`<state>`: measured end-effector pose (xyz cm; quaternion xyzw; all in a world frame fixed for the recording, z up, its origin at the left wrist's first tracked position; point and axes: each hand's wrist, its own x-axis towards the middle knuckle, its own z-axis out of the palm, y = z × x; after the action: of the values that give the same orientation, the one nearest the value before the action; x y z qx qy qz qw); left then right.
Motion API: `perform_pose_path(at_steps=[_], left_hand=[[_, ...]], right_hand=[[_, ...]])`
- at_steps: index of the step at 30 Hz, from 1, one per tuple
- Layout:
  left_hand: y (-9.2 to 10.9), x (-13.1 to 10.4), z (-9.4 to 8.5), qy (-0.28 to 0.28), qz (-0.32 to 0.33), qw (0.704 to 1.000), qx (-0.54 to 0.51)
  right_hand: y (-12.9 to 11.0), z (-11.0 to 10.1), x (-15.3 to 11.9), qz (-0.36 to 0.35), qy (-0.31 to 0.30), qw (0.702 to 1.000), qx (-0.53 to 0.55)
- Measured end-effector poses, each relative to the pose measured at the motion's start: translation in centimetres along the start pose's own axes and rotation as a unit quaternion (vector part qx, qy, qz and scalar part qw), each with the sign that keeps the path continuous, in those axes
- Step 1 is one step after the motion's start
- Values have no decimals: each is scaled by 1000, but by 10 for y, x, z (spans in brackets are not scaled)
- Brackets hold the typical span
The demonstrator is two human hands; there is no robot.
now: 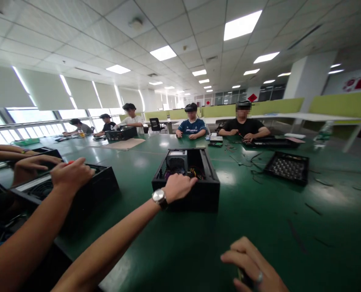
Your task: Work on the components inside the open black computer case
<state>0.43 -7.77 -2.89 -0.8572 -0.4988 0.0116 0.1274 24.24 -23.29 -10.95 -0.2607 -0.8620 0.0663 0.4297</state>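
My left hand [180, 187], with a watch [158, 196] at the wrist, has its fingers closed over the near wall of an open black computer case [189, 198]. Inside the case sit a grey power supply [176, 161] and a bundle of coloured wires [195, 172]. Nearer me at the lower right, my right hand [253, 263], with a ring on one finger, is curled above the green table. Something small and dark shows between its fingers, too hidden to name. That hand is apart from the case.
Left of me, a co-worker's hand [72, 174] grips something red over another black case [104, 184]. A black metal panel [286, 168], loose cables [255, 172] and dark strips [313, 209] lie to the right. A plastic bottle [323, 134] stands behind. Several people sit across the green table [131, 162].
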Motion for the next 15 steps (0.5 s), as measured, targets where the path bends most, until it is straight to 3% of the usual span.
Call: perform_pose_path(at_steps=[3,6,9,12,15], left_hand=[[42,-64,-18,12,116,992,-52],[50,-92,-40,-29,182,974,-133],[26,-74,-37,-49,248,959,-130],[0,-43,-9,-118,290,948,-51],[-9,-26,17,-144,310,940,1]], right_hand=[[-20,-42,32,2,22,999,-43],[-27,-67,71,16,-16,998,-58],[-16,-65,100,54,-155,985,-61],[3,-47,110,86,-305,940,-125],[16,-29,111,80,-393,887,-228]])
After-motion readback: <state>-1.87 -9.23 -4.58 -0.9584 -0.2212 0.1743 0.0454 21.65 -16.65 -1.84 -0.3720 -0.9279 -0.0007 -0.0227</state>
